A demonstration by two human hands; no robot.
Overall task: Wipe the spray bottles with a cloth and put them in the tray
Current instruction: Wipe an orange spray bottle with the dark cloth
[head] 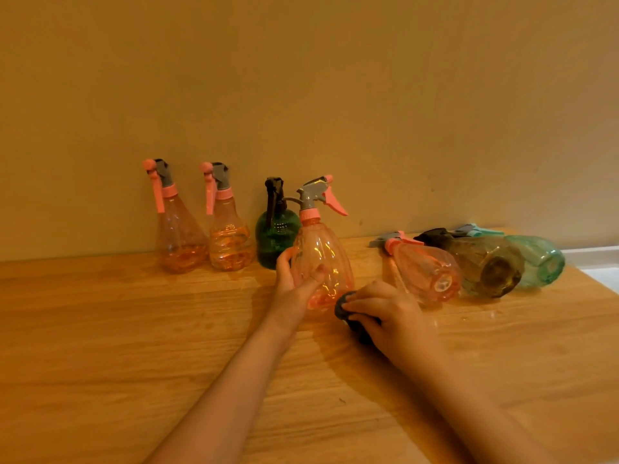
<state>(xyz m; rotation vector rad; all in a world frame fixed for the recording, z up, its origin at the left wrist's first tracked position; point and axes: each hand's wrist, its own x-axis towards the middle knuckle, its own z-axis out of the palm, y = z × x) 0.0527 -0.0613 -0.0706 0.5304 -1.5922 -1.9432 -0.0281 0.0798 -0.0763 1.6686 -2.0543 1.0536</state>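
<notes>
My left hand (294, 279) grips an upright pink ribbed spray bottle (326, 256) with a grey and pink trigger head. My right hand (385, 313) holds a dark cloth (348, 311) pressed against the bottle's lower right side. Two pink spray bottles (181, 236) (231, 239) and a dark green one (276, 236) stand by the wall at the left. At the right, a pink bottle (425, 272), a brown bottle (485, 262) and a teal bottle (539, 259) lie on their sides. No tray is in view.
The wooden tabletop (134, 346) runs to a plain wall (301, 95) at the back. A white surface (599, 266) borders the table's right edge.
</notes>
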